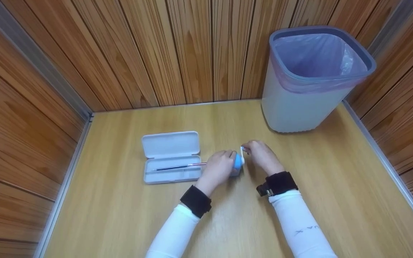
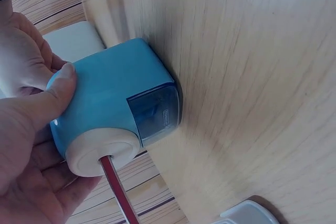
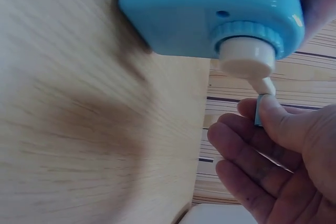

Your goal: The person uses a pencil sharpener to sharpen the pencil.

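Note:
A blue pencil sharpener (image 2: 110,87) with a dark see-through shavings drawer (image 2: 156,113) stands on the table. My left hand (image 1: 219,167) grips its body, the thumb on one face and fingers around the other side. A red pencil (image 2: 118,190) sticks into the round white front of the sharpener; in the head view its shaft reaches left over the open case. On the opposite side, my right hand (image 1: 262,156) pinches the small blue knob (image 3: 259,111) of the white crank (image 3: 265,85) between thumb and index finger, the other fingers loosely bent.
A white pencil case (image 1: 171,143) lies with its lid raised, left of the sharpener. At the back right stands a waste bin (image 1: 299,111) with a purple liner bag. Wood-plank walls (image 1: 192,53) border the table (image 1: 120,222) at the back and sides.

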`<state>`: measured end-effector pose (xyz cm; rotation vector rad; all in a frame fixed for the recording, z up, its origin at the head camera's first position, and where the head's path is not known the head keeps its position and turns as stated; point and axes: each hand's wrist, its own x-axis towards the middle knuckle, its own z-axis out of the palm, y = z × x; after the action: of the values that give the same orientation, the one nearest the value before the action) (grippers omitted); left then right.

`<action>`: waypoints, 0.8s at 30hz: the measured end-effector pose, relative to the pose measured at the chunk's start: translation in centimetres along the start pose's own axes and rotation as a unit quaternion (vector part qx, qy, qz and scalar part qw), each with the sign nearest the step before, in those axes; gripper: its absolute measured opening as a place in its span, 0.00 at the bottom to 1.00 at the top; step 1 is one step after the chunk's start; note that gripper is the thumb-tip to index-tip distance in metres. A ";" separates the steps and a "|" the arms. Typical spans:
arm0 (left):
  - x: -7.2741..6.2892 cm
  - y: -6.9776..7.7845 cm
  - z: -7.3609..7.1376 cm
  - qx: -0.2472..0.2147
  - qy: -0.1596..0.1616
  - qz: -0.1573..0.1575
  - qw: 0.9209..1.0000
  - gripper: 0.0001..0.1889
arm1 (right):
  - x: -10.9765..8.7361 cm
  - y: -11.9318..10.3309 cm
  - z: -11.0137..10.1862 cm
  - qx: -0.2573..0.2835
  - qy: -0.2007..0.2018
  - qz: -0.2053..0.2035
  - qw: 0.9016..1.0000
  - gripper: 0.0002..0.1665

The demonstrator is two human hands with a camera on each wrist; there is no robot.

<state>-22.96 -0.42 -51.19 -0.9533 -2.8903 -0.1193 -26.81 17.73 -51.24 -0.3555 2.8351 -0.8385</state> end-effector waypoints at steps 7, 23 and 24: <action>0.1 0.0 0.1 -0.002 -0.007 -0.005 1.000 0.25 | 0.4 0.2 0.4 0.005 -0.020 0.030 0.999 0.16; 0.1 0.3 0.8 0.033 0.039 0.002 0.999 0.23 | 0.5 1.5 2.2 -0.043 -0.021 -0.008 0.999 0.13; 0.0 0.3 0.9 0.038 0.044 0.002 0.998 0.23 | 0.4 1.6 2.2 -0.044 -0.022 -0.006 0.999 0.13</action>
<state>-22.85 -0.03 -52.02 -0.9162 -2.7925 -0.0496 -27.00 17.80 -54.02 -0.3982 2.8368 -0.7003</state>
